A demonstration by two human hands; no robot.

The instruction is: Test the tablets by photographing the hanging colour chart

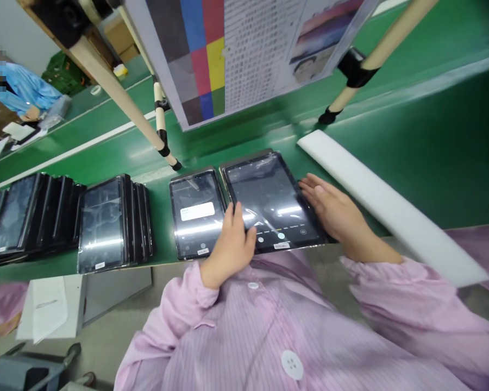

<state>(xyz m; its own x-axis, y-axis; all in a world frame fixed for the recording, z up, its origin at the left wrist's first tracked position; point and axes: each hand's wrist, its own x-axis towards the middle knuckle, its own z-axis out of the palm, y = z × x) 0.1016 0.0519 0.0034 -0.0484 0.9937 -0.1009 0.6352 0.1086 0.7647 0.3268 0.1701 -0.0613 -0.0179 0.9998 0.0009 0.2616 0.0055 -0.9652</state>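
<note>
Two tablets with lit screens lie side by side on the green bench in front of me. My left hand point(233, 244) is over the gap between them, fingers stretched out, at the left edge of the larger right tablet point(269, 190). That screen shows a row of small round icons low down. On the smaller left tablet point(195, 233) a white pop-up box is displayed. Along the right tablet's right edge my right hand point(330, 209) rests with its fingers extended, seemingly touching the side. Neither hand is wrapped around anything.
Stacks of tablets point(101, 222) lean on the left of the bench point(163, 228). A long white foam strip point(383, 201) slants at the right. Above hangs a board with colour patches point(199, 60) on a pipe frame point(118, 92). A person in blue point(32, 87) sits beyond, far left.
</note>
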